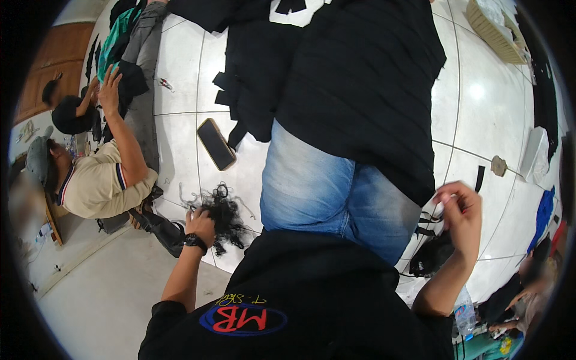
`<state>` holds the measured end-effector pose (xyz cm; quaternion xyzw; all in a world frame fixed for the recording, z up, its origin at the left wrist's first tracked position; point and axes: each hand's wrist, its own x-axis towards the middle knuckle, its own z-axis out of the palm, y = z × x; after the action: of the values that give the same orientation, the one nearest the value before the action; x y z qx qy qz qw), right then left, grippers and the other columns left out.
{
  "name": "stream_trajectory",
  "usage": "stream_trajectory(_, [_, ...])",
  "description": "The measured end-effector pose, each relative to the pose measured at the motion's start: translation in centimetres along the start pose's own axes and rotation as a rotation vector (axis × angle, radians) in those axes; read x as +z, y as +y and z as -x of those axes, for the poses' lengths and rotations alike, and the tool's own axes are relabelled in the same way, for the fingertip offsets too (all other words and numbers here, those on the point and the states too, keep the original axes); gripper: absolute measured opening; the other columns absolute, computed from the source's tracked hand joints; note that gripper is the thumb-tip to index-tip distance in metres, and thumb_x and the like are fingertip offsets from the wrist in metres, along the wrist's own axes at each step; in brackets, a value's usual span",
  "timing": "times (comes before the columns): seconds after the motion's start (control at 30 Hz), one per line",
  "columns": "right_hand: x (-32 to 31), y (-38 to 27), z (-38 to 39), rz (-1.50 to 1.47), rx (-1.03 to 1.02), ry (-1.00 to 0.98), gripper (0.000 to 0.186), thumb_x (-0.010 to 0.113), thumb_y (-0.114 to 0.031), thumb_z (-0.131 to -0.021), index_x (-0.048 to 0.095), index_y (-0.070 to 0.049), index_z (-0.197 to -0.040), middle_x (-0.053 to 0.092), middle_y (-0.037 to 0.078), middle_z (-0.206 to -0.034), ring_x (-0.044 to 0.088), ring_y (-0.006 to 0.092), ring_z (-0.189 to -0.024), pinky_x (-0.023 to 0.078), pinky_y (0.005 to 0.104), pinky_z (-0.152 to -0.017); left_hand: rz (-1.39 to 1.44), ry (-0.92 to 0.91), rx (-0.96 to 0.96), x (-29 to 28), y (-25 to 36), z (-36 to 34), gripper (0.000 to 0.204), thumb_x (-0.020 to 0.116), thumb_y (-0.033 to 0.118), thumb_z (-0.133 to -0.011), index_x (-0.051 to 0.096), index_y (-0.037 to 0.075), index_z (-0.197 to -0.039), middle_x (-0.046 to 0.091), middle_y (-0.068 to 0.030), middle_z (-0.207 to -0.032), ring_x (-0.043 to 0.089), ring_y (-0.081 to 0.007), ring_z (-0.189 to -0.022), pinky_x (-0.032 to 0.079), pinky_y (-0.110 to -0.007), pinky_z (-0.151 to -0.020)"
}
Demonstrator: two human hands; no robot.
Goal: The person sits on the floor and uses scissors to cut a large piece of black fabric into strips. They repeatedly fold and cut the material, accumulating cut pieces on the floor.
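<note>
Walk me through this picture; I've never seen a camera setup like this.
There is no machine here, only a person's two bare hands. A wide fisheye camera on the person's head looks down, so straight edges bend near the rim. Black cloth covers part of the person's jeans. On the tiled floor lie a phone and a tangle of black threads. The left hand is at the threads; whether it grips any is unclear. The right hand is raised, fingers curled; I can't tell whether it holds anything.
</note>
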<state>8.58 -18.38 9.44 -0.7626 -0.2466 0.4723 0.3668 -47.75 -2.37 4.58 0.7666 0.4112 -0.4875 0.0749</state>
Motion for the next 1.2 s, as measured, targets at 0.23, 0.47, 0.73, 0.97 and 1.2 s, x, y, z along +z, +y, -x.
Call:
stream_trajectory(0.23, [-1.1, 6.1, -0.9, 0.027, 0.122, 0.163, 0.030, 0.070, -0.033, -0.091, 0.069, -0.004, -0.087, 0.062, -0.001, -0.073, 0.045, 0.0051, -0.054, 0.035, 0.0249, -0.047, 0.141, -0.169, -0.156, -3.5, -2.8, -1.8, 0.026, 0.061, 0.014, -0.085, 0.071, 0.004, -0.107, 0.071, -0.0225, -0.102, 0.068, -0.0388, -0.100, 0.055, -0.048, -0.086])
stream_trajectory(0.47, [4.0, 4.8, -2.3, -0.216, 0.195, 0.207, 0.033, 0.078, -0.033, -0.086, 0.065, -0.005, -0.075, 0.052, -0.005, -0.060, 0.039, 0.0034, -0.052, 0.027, 0.0226, -0.047, 0.615, 1.106, 0.383, -22.3, 8.5, -10.5, 0.046, 0.059, 0.010, -0.095, 0.053, 0.003, -0.140, 0.047, -0.0207, -0.149, 0.042, -0.0355, -0.140, 0.033, -0.042, -0.115])
stream_trajectory(0.73, [0.5, 6.5, 1.6, -0.580, 0.216, 0.538, 0.036, 0.079, -0.028, -0.084, 0.066, 0.002, -0.101, 0.067, 0.004, -0.078, 0.056, 0.0065, -0.055, 0.037, 0.0216, -0.042, 0.361, 1.118, 0.498, -28.1, 16.8, -15.0, 0.074, 0.061, 0.058, -0.088, 0.045, 0.020, -0.150, 0.029, -0.0122, -0.161, 0.020, -0.0379, -0.150, 0.019, -0.058, -0.118])
stream_trajectory(0.97, [1.7, 8.6, 1.2, -0.560, 0.259, 0.357, 0.036, 0.082, -0.021, -0.082, 0.063, 0.000, -0.103, 0.060, -0.001, -0.073, 0.046, 0.0043, -0.048, 0.034, 0.0209, -0.041, 0.189, 1.027, 0.424, -29.6, 17.8, -13.1, 0.068, 0.060, 0.052, -0.091, 0.045, 0.020, -0.149, 0.026, -0.0124, -0.162, 0.016, -0.0367, -0.151, 0.014, -0.060, -0.119])
stream_trajectory(1.2, [3.8, 6.8, 1.8, -0.323, 0.089, 0.288, 0.026, 0.078, -0.014, -0.087, 0.060, -0.005, -0.070, 0.049, -0.007, -0.058, 0.041, 0.0022, -0.053, 0.032, 0.0226, -0.048, 0.502, 0.746, 1.479, -34.9, 29.7, -12.2, 0.043, 0.056, 0.034, -0.098, 0.060, 0.006, -0.130, 0.058, -0.0158, -0.137, 0.043, -0.0325, -0.139, 0.030, -0.052, -0.115])
